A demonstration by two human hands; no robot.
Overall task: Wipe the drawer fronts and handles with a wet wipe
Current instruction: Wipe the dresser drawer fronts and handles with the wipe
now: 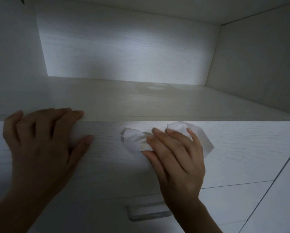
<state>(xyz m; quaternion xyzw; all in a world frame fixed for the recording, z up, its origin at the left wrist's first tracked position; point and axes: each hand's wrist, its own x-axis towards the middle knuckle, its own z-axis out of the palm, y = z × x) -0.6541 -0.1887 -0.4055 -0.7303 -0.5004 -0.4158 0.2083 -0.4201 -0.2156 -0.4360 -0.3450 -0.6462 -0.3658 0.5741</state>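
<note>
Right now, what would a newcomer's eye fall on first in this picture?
The right hand presses a crumpled white wipe against the drawer front near its top edge. The left hand rests at its upper left, fingers on the edge. A pale handle sits below, bottom centre.

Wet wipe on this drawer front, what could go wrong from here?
1. The wet wipe is bunched under the right hand, so little of it may touch the drawer front, leaving streaks or missed patches.
2. The handle sits low, partly behind the right wrist, and could get skipped.
3. The left hand rests on the front and may leave fresh prints.
</note>
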